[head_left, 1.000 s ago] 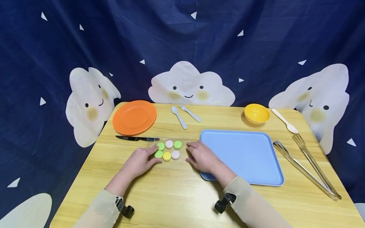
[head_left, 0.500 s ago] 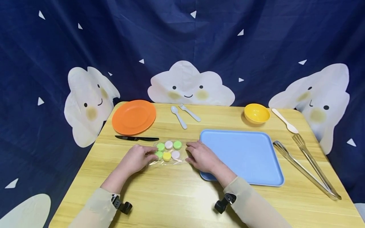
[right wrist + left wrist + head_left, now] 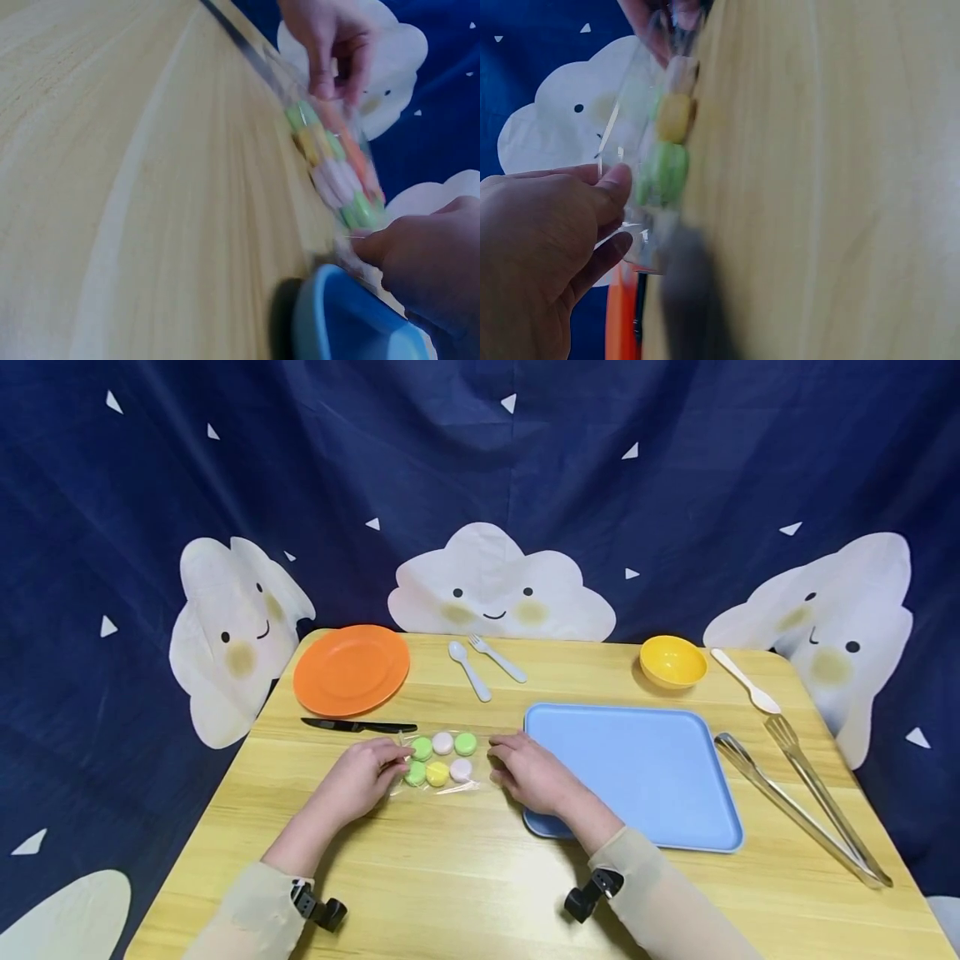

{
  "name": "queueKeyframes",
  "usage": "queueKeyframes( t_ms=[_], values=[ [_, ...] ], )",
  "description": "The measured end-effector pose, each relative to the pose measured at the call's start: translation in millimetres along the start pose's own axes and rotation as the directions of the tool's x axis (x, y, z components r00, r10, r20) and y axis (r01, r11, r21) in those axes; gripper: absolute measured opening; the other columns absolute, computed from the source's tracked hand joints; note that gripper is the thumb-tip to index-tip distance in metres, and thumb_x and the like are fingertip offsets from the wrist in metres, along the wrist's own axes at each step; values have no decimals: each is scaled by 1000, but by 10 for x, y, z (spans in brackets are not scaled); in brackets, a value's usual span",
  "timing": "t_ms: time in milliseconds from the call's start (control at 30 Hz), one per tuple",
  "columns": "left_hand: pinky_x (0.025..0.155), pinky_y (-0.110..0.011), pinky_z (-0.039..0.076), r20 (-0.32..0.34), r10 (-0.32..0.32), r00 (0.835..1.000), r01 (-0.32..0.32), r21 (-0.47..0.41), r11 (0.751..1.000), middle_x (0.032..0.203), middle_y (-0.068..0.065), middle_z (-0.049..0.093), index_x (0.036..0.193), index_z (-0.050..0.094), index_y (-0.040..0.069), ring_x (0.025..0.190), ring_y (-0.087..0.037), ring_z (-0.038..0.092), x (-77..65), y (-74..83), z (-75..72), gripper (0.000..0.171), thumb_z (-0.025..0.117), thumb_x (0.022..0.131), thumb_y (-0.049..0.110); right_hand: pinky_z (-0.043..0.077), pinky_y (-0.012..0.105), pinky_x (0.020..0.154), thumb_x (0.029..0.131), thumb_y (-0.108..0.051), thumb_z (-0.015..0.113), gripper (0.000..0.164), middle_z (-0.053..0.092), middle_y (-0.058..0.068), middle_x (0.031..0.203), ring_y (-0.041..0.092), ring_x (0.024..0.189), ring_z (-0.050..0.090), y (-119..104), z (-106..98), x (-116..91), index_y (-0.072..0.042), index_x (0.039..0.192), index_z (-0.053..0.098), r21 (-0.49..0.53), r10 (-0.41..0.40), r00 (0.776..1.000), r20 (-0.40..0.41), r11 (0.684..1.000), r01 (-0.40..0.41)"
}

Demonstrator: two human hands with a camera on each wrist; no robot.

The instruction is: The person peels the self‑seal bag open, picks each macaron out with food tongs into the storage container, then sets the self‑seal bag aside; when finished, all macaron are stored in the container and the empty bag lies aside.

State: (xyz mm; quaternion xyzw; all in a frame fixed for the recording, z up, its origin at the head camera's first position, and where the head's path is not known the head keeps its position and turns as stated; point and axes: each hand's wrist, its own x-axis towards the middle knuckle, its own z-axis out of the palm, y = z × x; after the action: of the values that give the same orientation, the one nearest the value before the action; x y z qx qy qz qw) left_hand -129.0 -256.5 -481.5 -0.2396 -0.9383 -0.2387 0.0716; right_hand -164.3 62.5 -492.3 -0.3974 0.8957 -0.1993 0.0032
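Evidently a handling step: left grip [image 3: 363, 775] has thumb and fingertips closed to a pinch on the near end of a clear bag [image 3: 441, 759]. Right grip [image 3: 531, 772] faces it, fingers curled, thumb to the bag's other end; its full hold is partly hidden. Between the two grips, inside the film: six round pieces [image 3: 437, 774], three green, two pale pink, one yellow, in two rows. Bag lies on or just above the surface [image 3: 465, 885]; cannot tell which.

Judgement: positioning or straightening the bag is in hand; the next move calls for both ends held level, light pressure, no crushing.

Outward: black knife [image 3: 360, 725] just beyond left grip, orange plate [image 3: 352, 668] past it. Blue tray [image 3: 626, 772] starts beneath right grip's wrist and runs rightward; tongs [image 3: 795, 810] farther right; yellow bowl [image 3: 672, 662] beyond the tray.
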Motion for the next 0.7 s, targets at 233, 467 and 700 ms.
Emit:
queueKeyframes(
  t_ms=[233,467,700],
  values=[
    [74,-35,58,-91,-66,994,55,-126,990,101,4,69,105,82,7,87,-12,64,-45,-46,92,9,79,96,8,46,47,113,102,-10,72,35,64,19,140,35,132,59,72,-233,-137,4,134,67,58,32,998,-57,998,-28],
    [78,-40,60,-137,-72,988,53,-143,988,105,1,75,104,81,10,93,-14,70,-44,-57,134,7,80,97,10,47,52,111,102,-15,74,37,63,18,142,36,133,58,224,-557,-506,2,134,68,103,88,987,-133,992,-75],
    [80,-42,62,-139,-83,987,66,-124,990,103,1,78,103,81,13,94,-16,73,-54,-75,129,8,82,95,12,49,54,107,99,-12,77,35,69,14,134,35,128,63,419,-900,-1019,-2,131,71,190,153,956,-251,976,-106]
  ],
)
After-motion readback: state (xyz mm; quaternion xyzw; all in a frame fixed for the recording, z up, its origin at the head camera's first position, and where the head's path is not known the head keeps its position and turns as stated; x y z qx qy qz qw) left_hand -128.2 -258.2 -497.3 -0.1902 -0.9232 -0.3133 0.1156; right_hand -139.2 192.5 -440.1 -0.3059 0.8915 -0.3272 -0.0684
